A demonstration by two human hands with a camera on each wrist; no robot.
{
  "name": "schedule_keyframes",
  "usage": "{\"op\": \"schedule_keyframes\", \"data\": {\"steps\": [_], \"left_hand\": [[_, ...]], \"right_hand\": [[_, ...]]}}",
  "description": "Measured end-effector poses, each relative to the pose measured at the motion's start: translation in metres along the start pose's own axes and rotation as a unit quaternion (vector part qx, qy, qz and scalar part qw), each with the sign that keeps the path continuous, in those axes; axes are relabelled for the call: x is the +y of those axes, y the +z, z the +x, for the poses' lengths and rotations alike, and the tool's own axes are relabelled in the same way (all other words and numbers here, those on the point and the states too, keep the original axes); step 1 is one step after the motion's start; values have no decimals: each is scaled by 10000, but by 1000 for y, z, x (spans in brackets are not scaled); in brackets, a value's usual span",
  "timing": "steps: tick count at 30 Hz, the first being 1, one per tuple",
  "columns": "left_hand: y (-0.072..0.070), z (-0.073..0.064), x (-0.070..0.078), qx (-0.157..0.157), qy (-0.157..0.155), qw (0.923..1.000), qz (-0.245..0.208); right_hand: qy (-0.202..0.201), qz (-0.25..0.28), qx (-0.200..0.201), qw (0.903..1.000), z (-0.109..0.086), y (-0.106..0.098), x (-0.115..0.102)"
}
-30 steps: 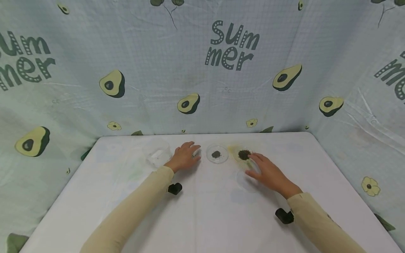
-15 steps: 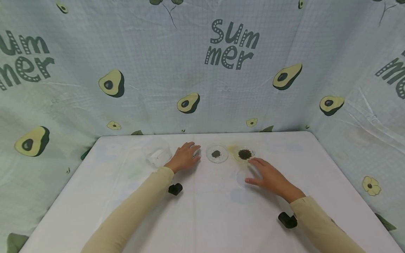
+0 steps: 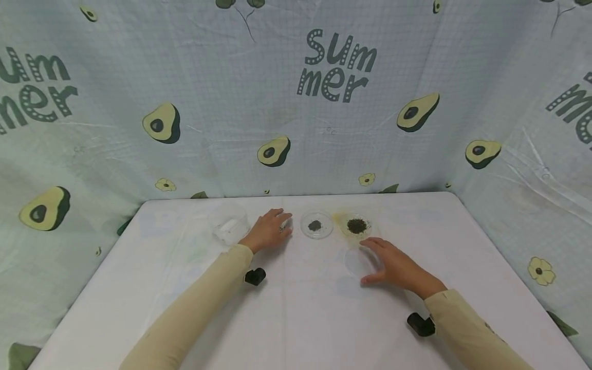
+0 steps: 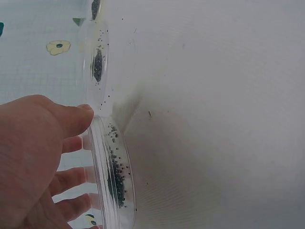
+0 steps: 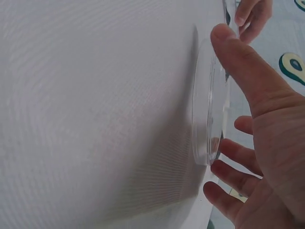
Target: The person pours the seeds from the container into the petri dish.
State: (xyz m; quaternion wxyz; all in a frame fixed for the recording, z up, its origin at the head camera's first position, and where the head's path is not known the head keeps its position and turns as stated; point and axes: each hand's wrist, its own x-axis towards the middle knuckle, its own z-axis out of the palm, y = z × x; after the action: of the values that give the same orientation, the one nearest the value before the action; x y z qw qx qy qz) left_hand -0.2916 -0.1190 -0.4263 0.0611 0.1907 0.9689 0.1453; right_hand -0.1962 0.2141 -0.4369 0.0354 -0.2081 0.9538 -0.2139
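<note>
My left hand (image 3: 267, 230) is over a lidded petri dish (image 4: 125, 148) that has small dark grains inside. In the left wrist view its thumb rests on the near edge, the other fingers along the lid. My right hand (image 3: 393, 264) spreads around a clear petri dish (image 3: 351, 263), thumb at one side and fingers at the other. The right wrist view shows its fingertips (image 5: 215, 167) close by the rim of that dish, not curled round it. Behind it stands a petri dish (image 3: 370, 234) with a dark brown heap; left of that is one (image 3: 305, 234) with a grey-black heap.
A clear plastic container (image 3: 226, 236) with something white stands behind my left wrist. All of it is on a white-covered table (image 3: 296, 318). A cloth (image 3: 213, 113) printed with avocados hangs at the back and sides.
My right hand has drawn back from the dish with the brown heap to the clear dish in front, its thumb and fingers wider apart. My left hand stays in place.
</note>
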Motion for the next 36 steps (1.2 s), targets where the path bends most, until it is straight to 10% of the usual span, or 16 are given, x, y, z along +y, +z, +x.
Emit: {"op": "schedule_keyframes", "data": {"steps": [36], "left_hand": [[6, -1, -4, -157, 241, 9990, 332]], "right_hand": [[-78, -418, 211, 9989, 4, 2, -2]]}}
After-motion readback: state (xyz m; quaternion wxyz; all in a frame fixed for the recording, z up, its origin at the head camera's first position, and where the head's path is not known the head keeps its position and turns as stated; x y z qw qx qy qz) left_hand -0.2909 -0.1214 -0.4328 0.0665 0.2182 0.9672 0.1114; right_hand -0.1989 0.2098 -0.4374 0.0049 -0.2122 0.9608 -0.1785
